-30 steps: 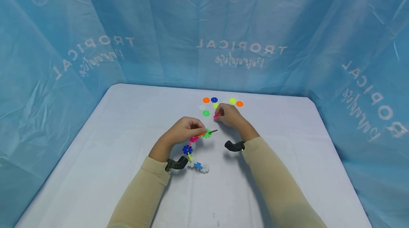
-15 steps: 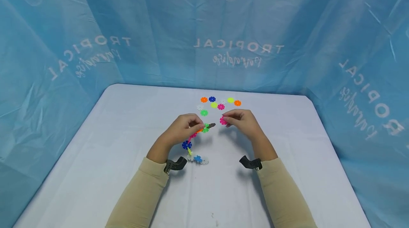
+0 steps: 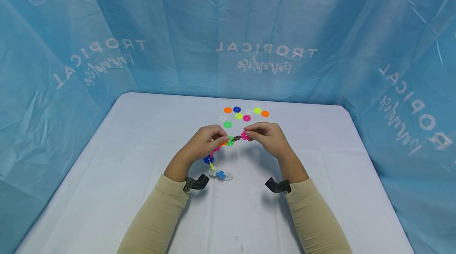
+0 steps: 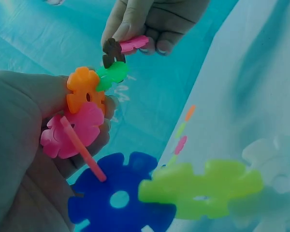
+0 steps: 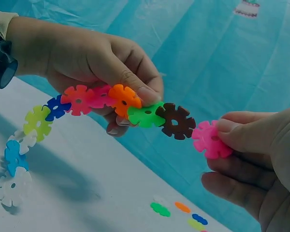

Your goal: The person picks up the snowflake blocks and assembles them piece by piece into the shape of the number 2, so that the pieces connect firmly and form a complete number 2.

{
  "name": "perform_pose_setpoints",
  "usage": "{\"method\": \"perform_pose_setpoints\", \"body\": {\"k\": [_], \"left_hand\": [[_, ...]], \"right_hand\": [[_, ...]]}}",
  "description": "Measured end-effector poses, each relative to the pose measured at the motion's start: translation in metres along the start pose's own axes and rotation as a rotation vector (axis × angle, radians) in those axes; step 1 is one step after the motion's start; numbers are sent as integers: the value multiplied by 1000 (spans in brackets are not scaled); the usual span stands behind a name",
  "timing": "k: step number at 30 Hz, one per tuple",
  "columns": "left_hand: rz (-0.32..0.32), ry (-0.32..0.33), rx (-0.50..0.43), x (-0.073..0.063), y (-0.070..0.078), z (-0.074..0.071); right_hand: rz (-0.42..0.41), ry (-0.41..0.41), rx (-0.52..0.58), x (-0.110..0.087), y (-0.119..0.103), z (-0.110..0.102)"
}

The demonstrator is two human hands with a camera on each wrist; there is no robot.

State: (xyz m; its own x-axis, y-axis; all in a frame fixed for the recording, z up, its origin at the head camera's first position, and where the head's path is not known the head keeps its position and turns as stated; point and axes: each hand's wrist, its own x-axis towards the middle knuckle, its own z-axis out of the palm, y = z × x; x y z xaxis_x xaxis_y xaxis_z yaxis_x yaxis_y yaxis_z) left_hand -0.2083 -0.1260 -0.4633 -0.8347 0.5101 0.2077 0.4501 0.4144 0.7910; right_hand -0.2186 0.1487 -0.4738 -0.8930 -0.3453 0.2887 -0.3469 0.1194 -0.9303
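Above a white table (image 3: 142,159), the left hand (image 3: 203,143) grips a linked chain of snowflake discs (image 5: 87,104) (its tail trailing onto the tabletop), while the right hand (image 3: 267,137) pinches a pink disc (image 5: 210,139) against the chain's brown end disc (image 5: 176,121).

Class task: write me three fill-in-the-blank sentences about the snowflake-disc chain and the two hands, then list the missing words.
1. The right hand pinches a ____ disc.
2. The chain's end disc, beside the pink one, is ____.
3. The left hand pinches the ____ disc next to the green disc.

Missing words: pink; brown; orange
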Motion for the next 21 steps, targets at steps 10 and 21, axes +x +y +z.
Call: {"method": "perform_pose_setpoints", "body": {"k": [10, 21], "left_hand": [[-9, 14, -30, 0, 1, 2], [-79, 66, -90, 0, 1, 5]], "right_hand": [[-12, 4, -2, -1, -4, 6], [-104, 98, -51, -6, -33, 21]]}}
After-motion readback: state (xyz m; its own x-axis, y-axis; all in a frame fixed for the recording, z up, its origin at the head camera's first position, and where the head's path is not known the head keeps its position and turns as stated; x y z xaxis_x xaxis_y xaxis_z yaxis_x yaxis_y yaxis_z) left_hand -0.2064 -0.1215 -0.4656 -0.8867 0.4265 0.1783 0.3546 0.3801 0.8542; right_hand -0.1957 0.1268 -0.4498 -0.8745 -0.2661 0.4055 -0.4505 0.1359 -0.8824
